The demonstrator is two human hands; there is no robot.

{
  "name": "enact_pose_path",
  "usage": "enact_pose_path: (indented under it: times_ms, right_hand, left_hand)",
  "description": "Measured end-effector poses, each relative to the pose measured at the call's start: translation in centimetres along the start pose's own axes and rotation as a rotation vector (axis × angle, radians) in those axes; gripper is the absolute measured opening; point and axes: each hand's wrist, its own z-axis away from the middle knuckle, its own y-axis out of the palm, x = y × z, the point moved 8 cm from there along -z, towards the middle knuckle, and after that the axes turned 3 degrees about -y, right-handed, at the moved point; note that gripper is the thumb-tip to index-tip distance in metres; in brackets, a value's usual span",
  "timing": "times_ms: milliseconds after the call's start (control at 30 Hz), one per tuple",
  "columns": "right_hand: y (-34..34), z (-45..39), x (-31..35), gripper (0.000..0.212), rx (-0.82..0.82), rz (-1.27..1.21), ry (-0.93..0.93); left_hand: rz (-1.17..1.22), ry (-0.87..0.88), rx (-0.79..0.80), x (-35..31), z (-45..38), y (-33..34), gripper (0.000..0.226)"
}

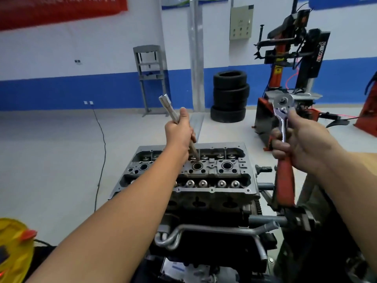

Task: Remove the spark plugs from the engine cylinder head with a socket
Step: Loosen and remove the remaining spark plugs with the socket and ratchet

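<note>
My left hand is wrapped around the long socket, fingers curled tight on its shaft; the tube leans, top end tipped away to the left, lower end just above the middle plug well of the head. My right hand grips the ratchet by its red handle, drive head up, held well off the head's right edge and not coupled to the socket. Three wells show along the centre line of the head; my left forearm may cover another. I cannot see a plug down any of them from here.

As I read it, the step is seating the socket. I would bring the tube upright first, so it drops straight down the well rather than scraping its wall, then turn it lightly by hand until it settles over the plug hex. Only after that would I fit the ratchet on top, square to the socket, and pull smoothly
</note>
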Motion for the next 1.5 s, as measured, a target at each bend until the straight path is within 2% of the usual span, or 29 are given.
enact_pose_path:
  times_ms: [67,200,500,700,1067,1300,1367,1500]
  right_hand:
    - [4.0,0.4,-0.1,0.041,0.039,-0.001,-0.004]
    - [8.6,-0.7,-1.7,0.038,0.106,0.208,0.0]
    - [12.4,-5.7,-2.1,0.036,0.084,0.384,-0.007]
    - [14.4,-6.6,-1.2,0.038,0.139,0.376,-0.019]
    - [17.3,-6.2,0.0,0.04,0.218,0.426,-0.008]
    - [19.2,-5.3,1.1,0.04,0.245,0.458,-0.037]
    - [19.8,-5.0,1.5,0.039,0.261,0.459,-0.043]
    - [20.8,-4.3,2.5,0.038,0.311,0.49,-0.031]
  left_hand:
    - [-0.033,0.04,-0.018,-0.4,-1.2,0.3,0.043]
    - [-0.037,0.099,-0.008,-0.7,-3.7,-0.1,0.044]
    - [-0.055,0.057,0.278,2.0,-6.8,-0.4,0.058]
    - [0.123,0.088,0.397,1.5,-7.4,-0.4,0.058]
    - [-0.002,0.122,0.519,1.9,-6.3,0.7,0.057]
    - [0.012,0.272,0.632,1.3,-4.3,1.5,0.05]
    - [0.016,0.296,0.659,1.2,-3.8,1.5,0.053]
    - [0.061,0.225,0.74,1.3,-3.7,1.3,0.07]
